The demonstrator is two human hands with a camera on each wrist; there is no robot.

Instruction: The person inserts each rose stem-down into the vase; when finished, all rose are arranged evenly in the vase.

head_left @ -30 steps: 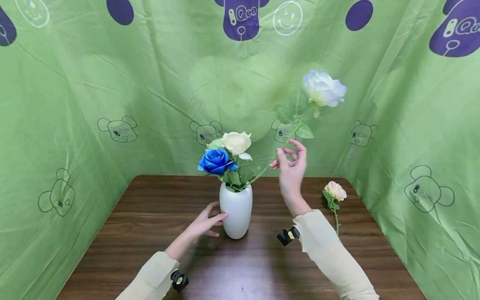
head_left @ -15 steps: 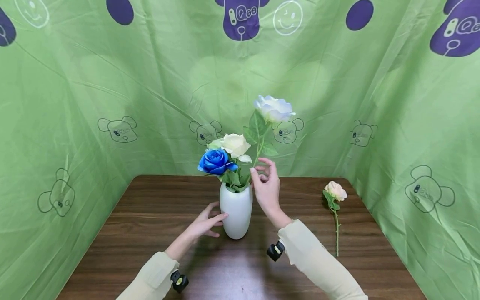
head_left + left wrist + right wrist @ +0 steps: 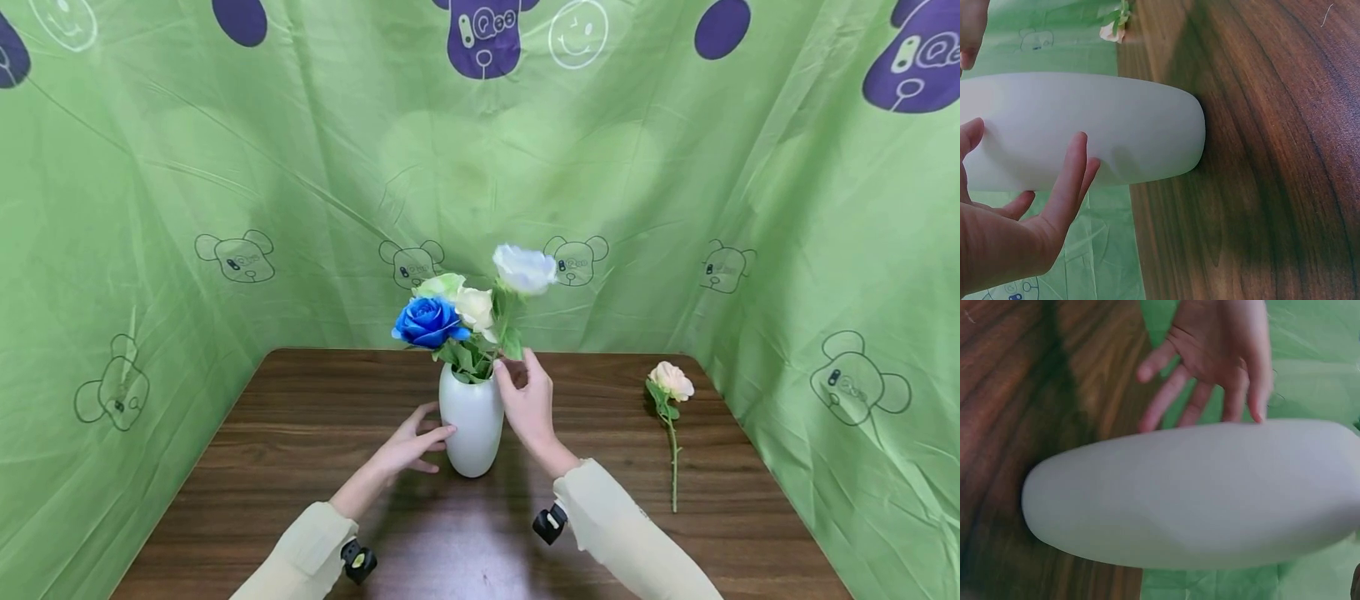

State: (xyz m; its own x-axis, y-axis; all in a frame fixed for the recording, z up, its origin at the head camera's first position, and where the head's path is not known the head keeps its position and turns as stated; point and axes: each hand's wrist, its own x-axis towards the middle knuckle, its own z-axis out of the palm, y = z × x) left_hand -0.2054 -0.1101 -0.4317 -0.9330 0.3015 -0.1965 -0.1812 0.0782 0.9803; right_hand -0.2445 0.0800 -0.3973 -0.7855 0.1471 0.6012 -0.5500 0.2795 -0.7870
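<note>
A white vase [image 3: 471,429] stands upright on the table, holding a blue rose [image 3: 427,322], a cream rose [image 3: 476,310] and a pale green bloom [image 3: 441,286]. Higher, at the right of the bunch, is a pale blue-white rose [image 3: 525,269], blurred; its lower stem is hidden at the vase mouth. My right hand [image 3: 531,408] pinches that rose low on its stem beside the rim. With spread, nearly straight fingers, my left hand [image 3: 401,450] touches the vase's left side. In the left wrist view, fingers [image 3: 1072,169] rest against the vase wall.
A pale pink rose [image 3: 671,381] lies on the right part of the wooden table [image 3: 300,400], its stem toward me. Green printed cloth [image 3: 322,167] hangs behind the table and along both sides.
My right hand has moved left and down to the vase mouth, bringing the pale blue-white rose upright and lower. The cream rose has shifted slightly. My left hand stays on the vase.
</note>
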